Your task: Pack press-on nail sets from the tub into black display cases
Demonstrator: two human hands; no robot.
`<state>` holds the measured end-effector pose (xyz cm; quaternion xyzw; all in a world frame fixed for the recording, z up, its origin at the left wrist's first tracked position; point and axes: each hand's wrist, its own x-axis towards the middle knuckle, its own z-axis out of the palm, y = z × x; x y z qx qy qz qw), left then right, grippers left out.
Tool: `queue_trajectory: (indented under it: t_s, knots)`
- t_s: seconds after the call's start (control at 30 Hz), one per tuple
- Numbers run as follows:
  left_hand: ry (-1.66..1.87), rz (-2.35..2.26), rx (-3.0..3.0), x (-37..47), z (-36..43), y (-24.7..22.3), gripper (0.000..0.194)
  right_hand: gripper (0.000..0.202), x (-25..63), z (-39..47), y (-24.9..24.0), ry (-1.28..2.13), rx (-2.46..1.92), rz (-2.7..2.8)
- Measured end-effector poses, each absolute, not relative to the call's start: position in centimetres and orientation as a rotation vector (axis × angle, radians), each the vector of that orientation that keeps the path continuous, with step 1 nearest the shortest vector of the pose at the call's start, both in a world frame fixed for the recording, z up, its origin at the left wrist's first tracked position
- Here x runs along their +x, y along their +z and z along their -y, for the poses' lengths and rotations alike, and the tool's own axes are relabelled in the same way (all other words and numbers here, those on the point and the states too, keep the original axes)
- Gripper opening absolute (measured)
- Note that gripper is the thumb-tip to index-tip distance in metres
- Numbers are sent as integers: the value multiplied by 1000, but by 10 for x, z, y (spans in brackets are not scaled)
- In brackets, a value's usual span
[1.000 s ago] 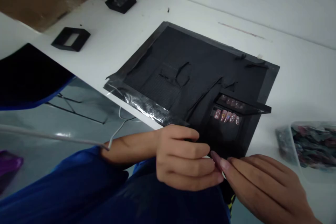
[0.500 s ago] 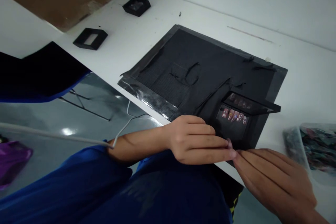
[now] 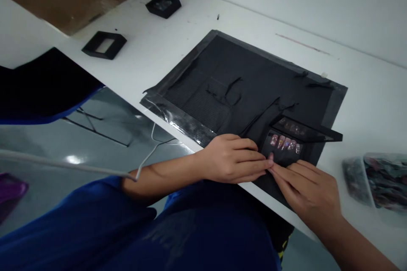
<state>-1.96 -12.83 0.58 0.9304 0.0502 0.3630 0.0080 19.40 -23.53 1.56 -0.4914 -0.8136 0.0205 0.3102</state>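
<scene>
A small black case (image 3: 265, 147) lies on the dark mat with its mirrored lid (image 3: 307, 130) raised. Inside, a row of shiny pink press-on nails (image 3: 286, 143) lines the back. At the case's front edge, a single pinkish press-on nail (image 3: 271, 156) stands up at the meeting fingertips of both hands. My left hand (image 3: 233, 159) comes from the left, fingers closed and tips pressed together at it. From the right, my right hand (image 3: 308, 186) is closed too, its thumb and index tips touching the left fingertips. The lower part of that nail is hidden by the fingers.
The dark mat (image 3: 254, 67) is taped to the white table (image 3: 251, 19). Two open black boxes (image 3: 104, 45) stand at the far left. A clear tub (image 3: 369, 178) with packed items sits at the right. A white cable (image 3: 79, 167) crosses over my left forearm.
Both hands have moved up and toward the case, bringing the single nail from below to the case's front part. The right hand has shifted left. The view has shifted slightly.
</scene>
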Motion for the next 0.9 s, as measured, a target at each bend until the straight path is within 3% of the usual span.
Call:
queue_trajectory:
  t_s: [0.23, 0.5, 0.73, 0.9]
  knots:
    - [943, -297, 2918, -15, 129, 10, 41, 12, 201, 237, 20, 191, -1397, 2052]
    - [1135, -422, 2843, -13, 129, 10, 34, 20, 204, 241, 18, 64, -1491, 2130]
    - [981, -502, 2888, -12, 133, 10, 33, 26, 201, 242, 19, 85, -1556, 2134]
    - [854, -482, 2946, -12, 135, 11, 40, 18, 195, 244, 20, 20, -1539, 2095]
